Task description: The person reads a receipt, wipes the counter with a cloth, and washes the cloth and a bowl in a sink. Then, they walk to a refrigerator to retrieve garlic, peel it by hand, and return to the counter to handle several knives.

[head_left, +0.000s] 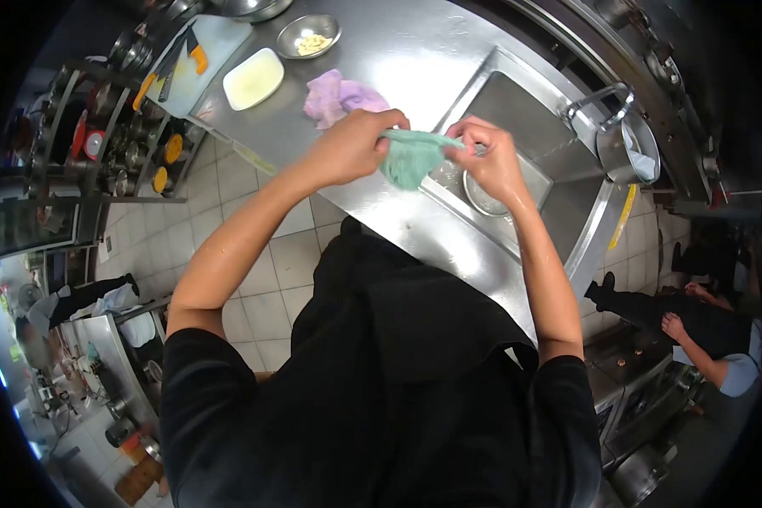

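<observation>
A green cloth (411, 161) is stretched between my two hands, over the front edge of the steel counter by the sink. My left hand (366, 146) grips its left end with closed fingers. At the other end, my right hand (488, 161) pinches the cloth, close to the sink's left rim. Below the held edge, the cloth hangs down in a bunched fold. A crumpled purple cloth (334, 97) lies on the counter just beyond my left hand. In the sink (516, 102), partly behind my right forearm, sits a round metal bowl (481, 199).
A tap (597, 102) stands at the sink's far right, near a metal pot (631, 152). Left on the counter are a white dish (254, 79), a metal bowl (292, 35) with pale pieces, and a cutting board (220, 55) with knives. Another person (711, 330) stands at right.
</observation>
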The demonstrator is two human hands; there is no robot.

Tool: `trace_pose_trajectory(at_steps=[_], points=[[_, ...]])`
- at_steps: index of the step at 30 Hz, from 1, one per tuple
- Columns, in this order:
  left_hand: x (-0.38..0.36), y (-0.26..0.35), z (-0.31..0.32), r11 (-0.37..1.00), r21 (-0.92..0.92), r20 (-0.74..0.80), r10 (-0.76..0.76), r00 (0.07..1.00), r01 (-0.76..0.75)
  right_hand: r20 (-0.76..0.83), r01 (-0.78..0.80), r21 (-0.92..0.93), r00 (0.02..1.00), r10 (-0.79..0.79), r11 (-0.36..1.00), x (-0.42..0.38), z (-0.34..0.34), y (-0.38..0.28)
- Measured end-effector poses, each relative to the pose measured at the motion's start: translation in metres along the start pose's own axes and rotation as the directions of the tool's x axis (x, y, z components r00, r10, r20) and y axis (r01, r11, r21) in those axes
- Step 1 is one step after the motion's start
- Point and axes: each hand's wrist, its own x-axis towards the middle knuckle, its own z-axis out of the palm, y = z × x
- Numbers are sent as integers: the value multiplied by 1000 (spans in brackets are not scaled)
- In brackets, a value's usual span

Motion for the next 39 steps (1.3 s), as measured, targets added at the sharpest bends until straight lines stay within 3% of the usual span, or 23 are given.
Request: trace_pose_trajectory(at_steps=[1, 2, 3, 4, 6, 8, 10, 11, 14, 16, 17, 19, 20, 22, 24, 28, 30, 32, 33, 34, 35, 37, 39], points=[[-4, -19, -12, 1000, -15, -2, -4, 1000, 4, -130, 10, -17, 992, -12, 1000, 9, 12, 2], [-6, -39, -23, 997, 32, -141, 80, 987, -77, -119, -2, -24, 993, -1, 1000, 21, 17, 3], [-11, -55, -32, 985, 88, -272, 166, 948, -147, -118, -92, 141, 987, 109, 986, 34, 18, -6], [-16, -60, -43, 987, 70, -272, 159, 949, -146, -104, -177, 302, 971, 217, 937, 46, 22, -18], [-23, -69, -69, 999, -32, -208, -27, 978, 20, -150, -122, 136, 978, 143, 983, 66, 36, -46], [-30, -89, -76, 1000, -3, -186, 4, 982, -5, -55, -44, -17, 998, 44, 999, 75, 59, -57], [-36, -109, -77, 981, 118, -364, 187, 912, -153, -12, -85, -165, 996, 85, 983, 76, 99, -79], [-37, -114, -80, 981, 109, -352, 190, 917, -161, -8, -65, -166, 998, 65, 984, 79, 121, -76], [-35, -129, -79, 983, -150, -277, 62, 959, -107, -97, -57, -181, 994, 40, 982, 86, 165, -60], [-28, -145, -73, 951, -303, -151, 17, 988, -63, 41, -444, -32, 895, 445, 896, 97, 161, -61], [-27, -153, -72, 950, -306, -145, 27, 989, -70, -18, -454, 85, 889, 457, 887, 101, 158, -65], [-26, -158, -77, 665, -745, -19, -94, 995, 49, -34, -430, 126, 899, 437, 894, 104, 151, -67], [-28, -156, -75, 666, -744, -20, -88, 996, 44, -38, -400, 166, 911, 412, 901, 106, 147, -69], [-35, -149, -67, 241, -962, 69, -240, 968, 128, -70, -480, 112, 870, 489, 870, 109, 142, -83], [-45, -158, -60, 446, -879, 121, -132, 984, 168, -84, -456, 121, 880, 467, 882, 111, 143, -79], [-67, -176, -58, 315, -940, 60, -224, 973, 130, 15, -446, 156, 893, 449, 881, 117, 140, -83], [-88, -172, -75, 288, -948, 41, -313, 949, 136, 140, -489, 295, 872, 469, 821, 121, 154, -78], [-111, -161, -103, 490, -839, -100, -565, 819, 236, 340, -503, 390, 857, 387, 771, 130, 177, -80], [-126, -169, -109, 715, -667, -283, -503, 816, 209, 365, -475, 408, 868, 338, 779, 132, 195, -76], [-140, -180, -122, 735, -641, -327, -523, 787, 222, 411, -498, 424, 850, 329, 757, 135, 214, -73], [-157, -192, -136, 750, -617, -363, -541, 759, 239, 495, -518, 380, 814, 304, 767, 138, 225, -73], [-199, -228, -164, 532, -825, -295, -694, 657, 191, 421, -360, 253, 877, 233, 898, 142, 264, -68], [-244, -272, -189, 550, -827, -405, -728, 553, 119, 363, -153, 93, 925, 110, 984, 150, 297, -87]])
